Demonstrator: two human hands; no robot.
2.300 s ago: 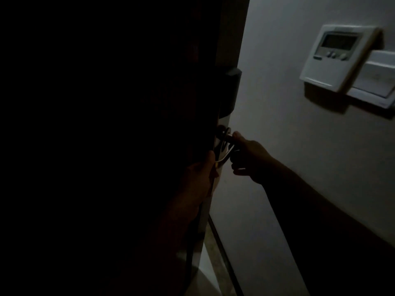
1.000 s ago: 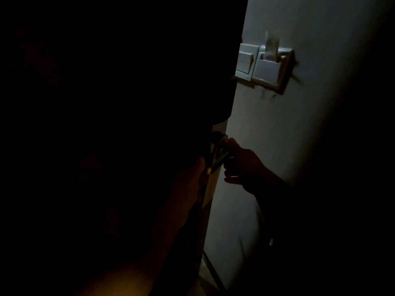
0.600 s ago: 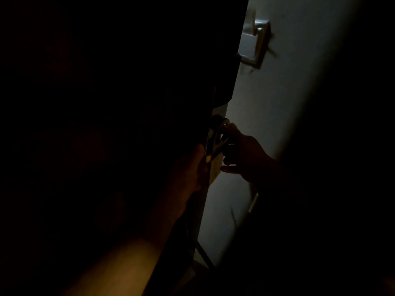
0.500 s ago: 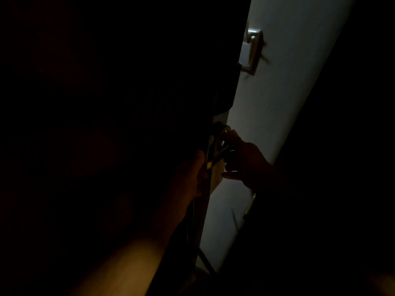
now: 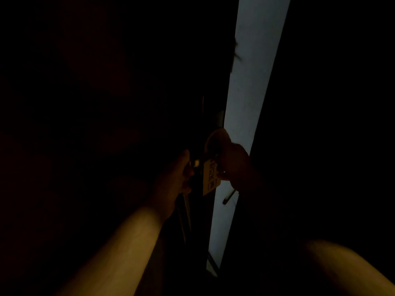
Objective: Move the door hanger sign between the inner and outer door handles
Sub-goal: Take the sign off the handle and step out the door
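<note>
Right hand (image 5: 234, 165) is pinching the pale thin-card door hanger sign (image 5: 210, 178) at its neck, just under the round loop (image 5: 210, 136). The card is hanging edge-on in the gap beside the dark door (image 5: 149, 82), its printed face turning toward the lit wall strip (image 5: 245, 92). Left hand (image 5: 175, 178) is sitting at the door edge with its fingers curling by a small shiny metal piece (image 5: 195, 163), probably the handle. It's too dark to tell whether it's gripping anything. The sign is looking light, semi-stiff and easy to crease or tear at the loop, so I'm favouring a hold on the neck, not the ring. Room is looking tight: a narrow bright slot between door edge and frame, with both hands crowding it near the handle. I'm advising keeping the card parallel to the door edge while passing it round.
</note>
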